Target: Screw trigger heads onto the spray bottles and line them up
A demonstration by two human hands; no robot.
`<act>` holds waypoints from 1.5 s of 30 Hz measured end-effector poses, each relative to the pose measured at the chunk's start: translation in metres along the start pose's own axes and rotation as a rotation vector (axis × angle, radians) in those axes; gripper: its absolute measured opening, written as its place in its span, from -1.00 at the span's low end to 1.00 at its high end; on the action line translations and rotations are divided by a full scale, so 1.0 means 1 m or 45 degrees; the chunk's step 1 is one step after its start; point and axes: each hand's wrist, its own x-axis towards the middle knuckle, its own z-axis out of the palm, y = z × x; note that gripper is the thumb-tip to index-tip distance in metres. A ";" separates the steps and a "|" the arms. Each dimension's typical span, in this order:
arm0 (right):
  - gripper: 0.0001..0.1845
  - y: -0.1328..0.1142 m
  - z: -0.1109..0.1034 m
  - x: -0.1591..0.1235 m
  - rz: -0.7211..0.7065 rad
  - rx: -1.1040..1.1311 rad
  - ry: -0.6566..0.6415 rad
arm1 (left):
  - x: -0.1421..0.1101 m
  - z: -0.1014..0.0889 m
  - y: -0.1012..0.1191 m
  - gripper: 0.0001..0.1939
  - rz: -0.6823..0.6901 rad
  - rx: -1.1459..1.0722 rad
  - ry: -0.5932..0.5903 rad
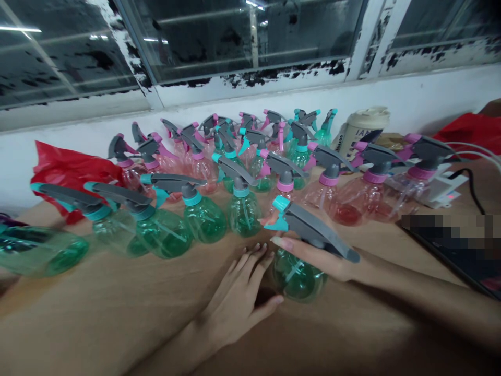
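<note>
A green spray bottle (298,284) with a grey and teal trigger head stands nearest to me on the table (156,318). My right hand (319,257) is closed around it just under the head, its thumb and fingers pointing left; part of the grip is hidden behind the bottle. To its left, my left hand (245,292) lies palm down on the wood with fingers stretched out, holding nothing. Its fingertips and thumb come close to the bottle; whether they touch it I cannot tell. Another green spray bottle (244,214) stands just beyond my left fingertips.
Several green and pink spray bottles (203,167) stand in rows behind. Red plastic bags (74,175) lie at both sides. A paper cup (364,125) is by the wall. At right are a white power strip (446,188) with cables and a dark phone-like device (450,250).
</note>
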 end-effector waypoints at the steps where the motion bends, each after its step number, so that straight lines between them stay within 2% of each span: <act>1: -0.90 0.001 0.001 -0.001 0.018 0.015 0.004 | 0.000 0.000 0.000 -0.37 0.001 0.006 -0.004; 14: -0.85 -0.003 0.002 -0.003 0.069 0.125 0.024 | -0.001 0.002 -0.002 -0.36 0.010 0.007 -0.016; 19: -0.95 0.001 0.000 -0.001 0.012 -0.025 0.025 | -0.001 0.002 -0.002 -0.36 -0.003 -0.006 -0.029; 22: -0.88 0.002 -0.001 0.001 -0.037 -0.083 0.018 | -0.002 0.003 -0.002 -0.36 0.004 -0.013 -0.022; 25: -0.92 0.001 -0.002 0.002 -0.062 -0.072 0.004 | -0.002 0.003 -0.002 -0.36 0.018 -0.014 -0.013; 37: -0.82 -0.005 -0.002 0.001 -0.062 -0.143 -0.023 | 0.001 0.001 -0.001 -0.40 0.018 -0.036 0.007; 45: -0.93 -0.005 0.001 -0.001 0.006 -0.017 0.062 | -0.001 0.002 -0.001 -0.36 0.010 -0.007 0.012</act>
